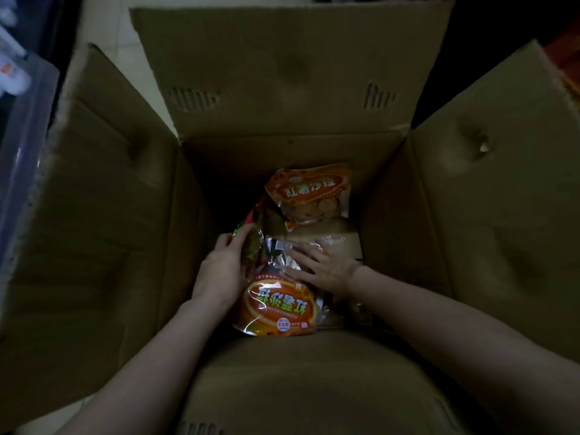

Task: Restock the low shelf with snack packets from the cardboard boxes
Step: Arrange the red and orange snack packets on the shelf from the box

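Both arms are reaching down into an open cardboard box (282, 158), whose four flaps are folding outward and leaving the mouth wide open. The walls are standing well clear of the hands on the left, and dark bare room is showing along the far and left sides of the floor inside.

A near packet (277, 306) is lying at the near wall, its long axis running left to right and its print upside down to the camera. A far packet (309, 193) is leaning toward the far wall, tilted, print also inverted. Between them a silvery packet (276, 249) is lying crumpled.

The left hand (219, 268) is curling its fingers (241, 233) round the silvery packet's left edge, gripping it. The right hand (326, 265) is resting on that packet with fingers (301, 255) spread straight, just beside the right wall.

A clear plastic bin (18, 120) is standing outside, left of the box.
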